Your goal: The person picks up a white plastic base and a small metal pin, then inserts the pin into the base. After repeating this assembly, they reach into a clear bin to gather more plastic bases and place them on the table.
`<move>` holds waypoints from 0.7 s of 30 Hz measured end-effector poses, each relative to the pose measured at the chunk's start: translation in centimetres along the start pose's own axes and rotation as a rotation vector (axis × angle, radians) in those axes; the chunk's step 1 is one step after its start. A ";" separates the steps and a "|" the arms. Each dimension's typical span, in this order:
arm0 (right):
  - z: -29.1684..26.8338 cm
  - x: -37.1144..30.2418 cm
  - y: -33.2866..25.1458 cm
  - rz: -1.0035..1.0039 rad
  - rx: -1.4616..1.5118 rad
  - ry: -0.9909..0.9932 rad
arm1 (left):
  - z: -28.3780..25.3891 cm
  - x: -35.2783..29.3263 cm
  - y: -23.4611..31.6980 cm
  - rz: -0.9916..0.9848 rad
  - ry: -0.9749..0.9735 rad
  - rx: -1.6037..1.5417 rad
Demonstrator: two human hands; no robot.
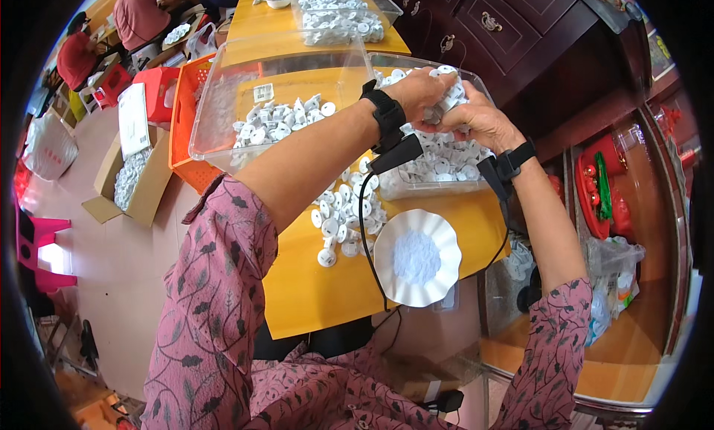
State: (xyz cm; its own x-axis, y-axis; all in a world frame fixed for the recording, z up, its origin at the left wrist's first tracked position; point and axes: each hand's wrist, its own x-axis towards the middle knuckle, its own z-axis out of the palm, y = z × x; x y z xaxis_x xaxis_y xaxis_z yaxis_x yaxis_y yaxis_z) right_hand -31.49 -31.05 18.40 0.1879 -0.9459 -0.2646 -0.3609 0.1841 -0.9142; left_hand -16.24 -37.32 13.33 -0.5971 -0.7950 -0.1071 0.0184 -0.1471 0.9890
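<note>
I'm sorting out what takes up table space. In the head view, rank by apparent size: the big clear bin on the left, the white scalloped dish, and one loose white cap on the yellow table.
1. Clear bin, largest by far.
2. White scalloped dish, much smaller, though nearer the camera.
3. Loose white cap, plainly smallest.

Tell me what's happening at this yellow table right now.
A person in a pink patterned top has both hands over a clear plastic bin full of small white plastic caps. The left hand and right hand meet above the bin, fingers closed on a few caps. More caps lie in a loose pile on the yellow table, beside a white scalloped dish. A second clear bin to the left holds more.
</note>
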 end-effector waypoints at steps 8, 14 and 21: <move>4.1 -6.4 -4.0 -0.134 -0.117 0.078 | 3.3 -11.2 4.8 0.082 0.154 -0.155; 10.6 -10.3 -1.9 -0.239 -0.163 0.090 | 3.3 -20.3 2.8 0.065 0.163 -0.210; 17.0 -10.2 4.3 -0.185 -0.409 0.082 | 1.9 -22.3 -8.0 0.091 0.330 -0.301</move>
State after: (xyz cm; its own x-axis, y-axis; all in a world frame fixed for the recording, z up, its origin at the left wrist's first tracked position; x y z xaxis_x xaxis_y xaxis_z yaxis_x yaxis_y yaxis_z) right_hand -19.42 -16.08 11.93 0.2161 -0.9740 -0.0685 -0.6624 -0.0947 -0.7432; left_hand -4.62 -17.25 7.99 -0.2960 -0.9504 -0.0959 0.3204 -0.1933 0.9273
